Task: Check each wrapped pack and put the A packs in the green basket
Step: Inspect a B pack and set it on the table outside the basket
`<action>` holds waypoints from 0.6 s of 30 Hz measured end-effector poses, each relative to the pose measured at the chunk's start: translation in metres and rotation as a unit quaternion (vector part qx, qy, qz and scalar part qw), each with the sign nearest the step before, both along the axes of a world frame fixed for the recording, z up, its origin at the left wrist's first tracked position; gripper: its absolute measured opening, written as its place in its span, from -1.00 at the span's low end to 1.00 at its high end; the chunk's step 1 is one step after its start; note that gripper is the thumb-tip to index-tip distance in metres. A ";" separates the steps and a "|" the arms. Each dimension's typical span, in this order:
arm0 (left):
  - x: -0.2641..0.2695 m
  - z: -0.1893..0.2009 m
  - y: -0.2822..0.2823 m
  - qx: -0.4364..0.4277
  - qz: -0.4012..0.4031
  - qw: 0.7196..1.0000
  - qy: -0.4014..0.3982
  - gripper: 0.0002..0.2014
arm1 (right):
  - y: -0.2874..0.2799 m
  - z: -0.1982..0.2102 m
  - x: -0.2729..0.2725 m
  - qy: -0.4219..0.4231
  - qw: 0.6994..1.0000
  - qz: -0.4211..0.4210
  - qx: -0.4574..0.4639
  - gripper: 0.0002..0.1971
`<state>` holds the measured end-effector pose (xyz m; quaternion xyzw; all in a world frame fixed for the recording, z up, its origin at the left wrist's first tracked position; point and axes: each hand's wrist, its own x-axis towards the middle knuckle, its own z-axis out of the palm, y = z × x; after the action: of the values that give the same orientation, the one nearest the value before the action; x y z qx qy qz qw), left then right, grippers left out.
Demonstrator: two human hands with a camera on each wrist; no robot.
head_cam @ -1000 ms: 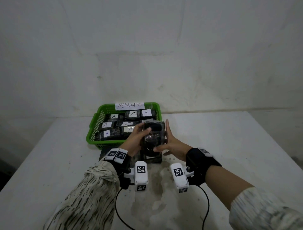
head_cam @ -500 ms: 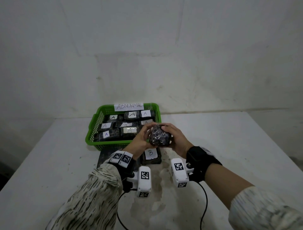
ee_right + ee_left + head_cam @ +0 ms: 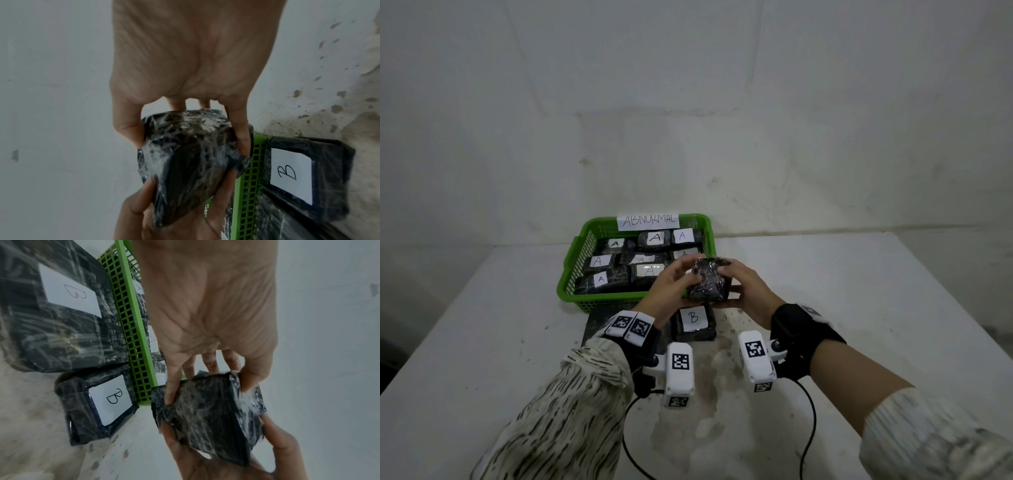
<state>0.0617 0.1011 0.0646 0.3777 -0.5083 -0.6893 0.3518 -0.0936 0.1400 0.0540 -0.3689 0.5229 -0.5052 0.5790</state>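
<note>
Both hands hold one black pack wrapped in clear film [image 3: 709, 281] [image 3: 207, 415] [image 3: 191, 155] in the air, just in front of the green basket [image 3: 571, 274] near its right front corner. My left hand [image 3: 674, 287] grips the pack's left side and my right hand [image 3: 744, 286] grips its right side. No label shows on the faces turned to the cameras. The basket carries an "ABNORMAL" sign [image 3: 648, 221] and holds several packs labelled A [image 3: 654, 238]. Under the hands a pack labelled B [image 3: 694, 320] [image 3: 98, 407] [image 3: 304, 175] lies on the table.
A second, larger pack labelled B [image 3: 59, 308] lies left of the small one, against the basket's front wall [image 3: 131, 331]. The white table [image 3: 859, 308] has worn, stained patches near me. Two cables [image 3: 808, 428] run from the wrist cameras toward the near edge.
The pack has been lifted off the B pack and turned over between both hands. A second ago it stood upright on the table with the right hand flat against its side.
</note>
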 end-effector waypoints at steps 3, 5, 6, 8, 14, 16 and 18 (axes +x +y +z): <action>0.000 0.000 0.000 0.004 -0.005 1.000 -0.011 -0.64 | 0.001 -0.001 0.002 0.031 0.999 -0.026 -0.010 -0.79; 0.002 -0.001 0.000 0.008 -0.010 1.000 -0.008 -0.63 | 0.000 -0.001 0.001 0.035 0.999 -0.016 -0.003 -0.76; 0.002 -0.001 0.000 0.010 -0.010 1.000 -0.006 -0.62 | 0.000 -0.001 -0.001 0.028 1.000 -0.002 0.003 -0.74; 0.003 -0.003 0.000 0.016 -0.008 1.000 -0.003 -0.62 | 0.001 -0.002 -0.004 0.008 0.999 0.035 0.010 -0.67; 0.002 -0.003 -0.001 0.033 -0.021 0.999 0.003 -0.64 | 0.003 0.000 0.001 0.075 0.997 0.011 -0.009 -0.57; 0.003 -0.005 -0.001 0.032 -0.037 0.999 0.013 -0.58 | 0.003 -0.001 -0.001 0.074 0.997 0.011 -0.007 -0.56; 0.004 -0.006 0.000 0.016 -0.041 0.999 0.011 -0.52 | 0.002 -0.002 -0.002 0.071 0.997 0.033 0.006 -0.55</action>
<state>0.0661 0.1006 0.0586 0.3544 -0.5086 -0.7153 0.3228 -0.0954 0.1424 0.0520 -0.4172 0.5536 -0.4550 0.5590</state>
